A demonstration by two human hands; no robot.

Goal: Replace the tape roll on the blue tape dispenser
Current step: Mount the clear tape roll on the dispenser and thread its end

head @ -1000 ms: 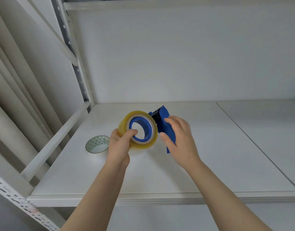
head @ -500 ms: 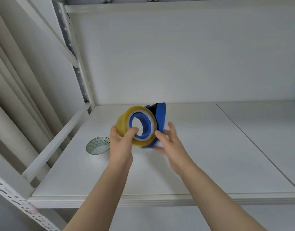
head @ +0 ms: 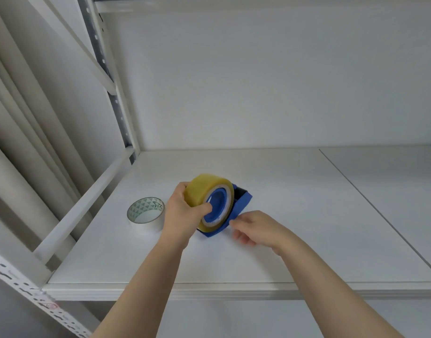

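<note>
One yellowish tape roll [head: 204, 191] on blue dispenser [head: 241, 202]

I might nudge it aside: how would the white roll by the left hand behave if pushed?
The white roll lies flat on the shelf, so it would probably slide, not roll. Its core looks hollow and its tape layer thin, so it is likely light.

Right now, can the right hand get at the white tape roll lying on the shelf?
Probably not directly. The white tape roll lies left of the left hand, which grips the yellow tape roll on the blue dispenser; both sit between it and the right hand.
</note>
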